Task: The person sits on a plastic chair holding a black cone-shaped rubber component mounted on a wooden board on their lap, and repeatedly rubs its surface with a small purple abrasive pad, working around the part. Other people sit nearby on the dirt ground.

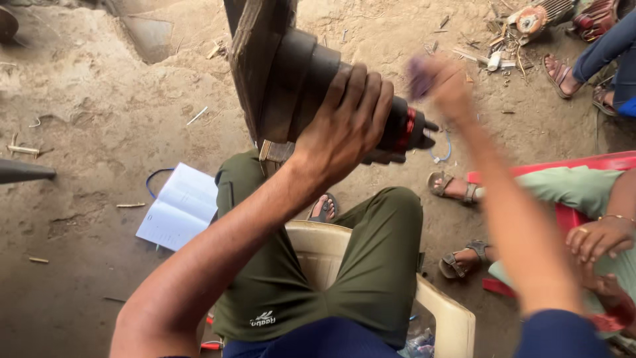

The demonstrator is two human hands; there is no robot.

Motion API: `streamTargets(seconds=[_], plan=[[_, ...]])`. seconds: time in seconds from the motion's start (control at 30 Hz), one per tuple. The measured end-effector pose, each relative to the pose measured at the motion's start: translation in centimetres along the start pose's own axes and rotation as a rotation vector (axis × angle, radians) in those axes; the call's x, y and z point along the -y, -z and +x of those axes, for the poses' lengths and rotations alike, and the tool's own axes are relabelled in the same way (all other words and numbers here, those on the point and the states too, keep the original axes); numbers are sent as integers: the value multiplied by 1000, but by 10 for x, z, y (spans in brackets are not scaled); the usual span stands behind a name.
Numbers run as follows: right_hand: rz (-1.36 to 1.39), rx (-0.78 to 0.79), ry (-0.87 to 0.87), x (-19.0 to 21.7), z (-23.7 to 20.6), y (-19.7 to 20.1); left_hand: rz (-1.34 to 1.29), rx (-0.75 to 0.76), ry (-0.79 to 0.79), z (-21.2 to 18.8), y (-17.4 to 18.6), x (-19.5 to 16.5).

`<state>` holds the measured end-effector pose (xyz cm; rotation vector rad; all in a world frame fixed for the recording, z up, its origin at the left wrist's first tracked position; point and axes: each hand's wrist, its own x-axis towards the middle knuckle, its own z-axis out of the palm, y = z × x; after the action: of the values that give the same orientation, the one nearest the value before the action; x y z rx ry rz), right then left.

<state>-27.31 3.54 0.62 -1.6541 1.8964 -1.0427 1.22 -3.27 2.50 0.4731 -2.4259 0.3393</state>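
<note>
Sandy ground point(99, 119) fills most of the frame, strewn with splinters and scraps. In the lower middle, the person's legs in olive trousers point(377, 265) straddle a cream plastic chair point(450, 318). A big dark cylindrical machine part point(298, 79), stepped in width with a red band near its narrow end and fixed to a worn wooden board point(252, 59), sits in the upper middle of the frame, tilted from upper left down to the right. The left hand point(344, 126) is wrapped firmly over the cylinder's narrower section, fingers curled across the top. The right hand point(440, 83), blurred, is raised just right of the cylinder's tip, seemingly closed around a small purplish object point(419, 76); its hold cannot be made out clearly. Another person in pale green point(570, 189) sits on a red chair point(596, 162) at right. An open notebook point(179, 205) lies at left.
</note>
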Motion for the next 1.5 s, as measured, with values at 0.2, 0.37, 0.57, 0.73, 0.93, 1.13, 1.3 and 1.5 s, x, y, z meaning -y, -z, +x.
streamTargets(seconds=[0.2, 0.37, 0.57, 0.73, 0.93, 1.13, 1.3, 1.5], plan=[[-73, 233, -251, -36, -182, -120, 5, 46, 50, 1, 1, 3], [41, 110, -27, 83, -112, 32, 29, 16, 38, 4, 0, -6], [40, -33, -136, -48, -29, -30, 98, 43, 39, -1, -1, 0], [-10, 324, -230, -44, -171, -125, 21, 30, 58, 7, -2, 5], [122, 41, 10, 63, -62, 55, 0, 57, 34, 5, -1, -6], [63, 66, -172, -35, -40, -68, 26, 59, 44, 2, -2, 1], [-6, 397, -148, 56, -153, -68, 84, 62, 92, 9, 1, 7], [74, -33, 39, 19, 10, 49, -24, 78, 38, 7, 8, 1]])
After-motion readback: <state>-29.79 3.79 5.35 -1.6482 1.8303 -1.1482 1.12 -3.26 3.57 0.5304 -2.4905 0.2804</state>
